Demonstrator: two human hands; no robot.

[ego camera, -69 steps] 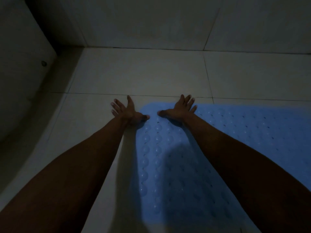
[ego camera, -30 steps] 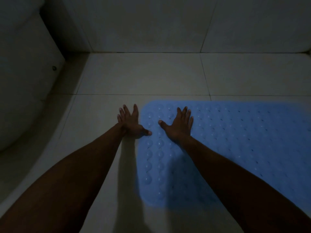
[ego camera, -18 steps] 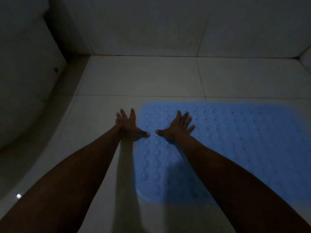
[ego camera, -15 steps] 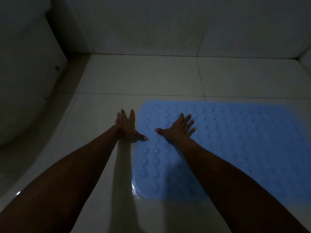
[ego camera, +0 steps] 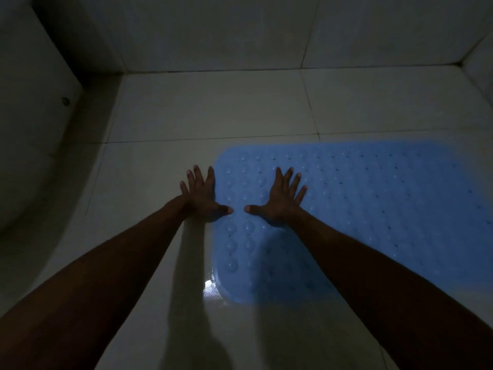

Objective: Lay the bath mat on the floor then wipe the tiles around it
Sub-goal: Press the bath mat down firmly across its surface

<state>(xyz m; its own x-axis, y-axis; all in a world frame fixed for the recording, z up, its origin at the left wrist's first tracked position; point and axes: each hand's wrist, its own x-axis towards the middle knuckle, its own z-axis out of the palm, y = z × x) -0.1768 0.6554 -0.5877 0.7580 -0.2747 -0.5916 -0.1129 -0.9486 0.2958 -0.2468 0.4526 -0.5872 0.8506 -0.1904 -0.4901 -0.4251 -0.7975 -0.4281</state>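
Note:
A blue bath mat (ego camera: 373, 204) with rows of round bumps and small holes lies flat on the pale floor tiles (ego camera: 213, 108), running off to the right. My right hand (ego camera: 282, 201) presses flat on the mat near its left end, fingers spread. My left hand (ego camera: 201, 198) lies flat across the mat's left edge, palm mostly on the tile and thumb on the mat. Neither hand holds anything. The room is dim.
A curved white fixture (ego camera: 29, 124) with a small round fitting (ego camera: 64, 100) fills the left side. Tiled walls (ego camera: 240, 30) close the back and the right corner. A bright wet glint (ego camera: 209, 284) shows on the tile by the mat's near left corner.
Both hands have slid a little toward me along the mat's left end, staying flat. The view has shifted, so the mat's near left corner and a glint on the tile show.

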